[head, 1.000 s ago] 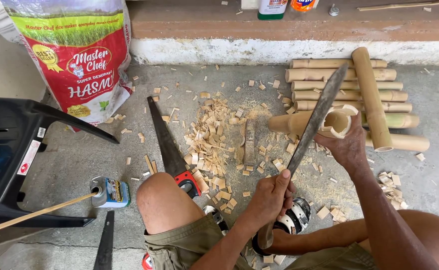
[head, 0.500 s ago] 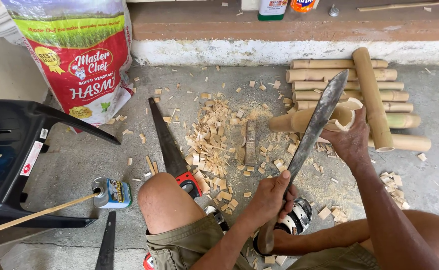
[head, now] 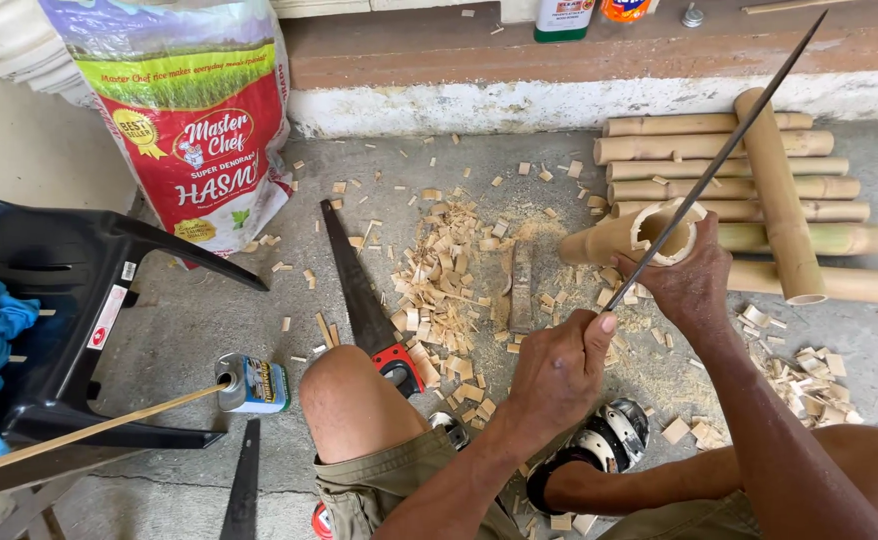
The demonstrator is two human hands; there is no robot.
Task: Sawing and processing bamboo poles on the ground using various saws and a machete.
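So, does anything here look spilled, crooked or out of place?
Yes. Pale wood chips lie scattered over the concrete floor between the handsaw and the stacked bamboo poles. One bamboo pole lies crosswise on that stack, unlike the parallel ones. A small can lies on its side near the black chair.

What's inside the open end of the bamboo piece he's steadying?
The bamboo piece shows a hollow end with pale walls, partly cut away. The long blade, held by the left hand, crosses the opening. The right hand covers its lower rim; deeper inside can't be seen.
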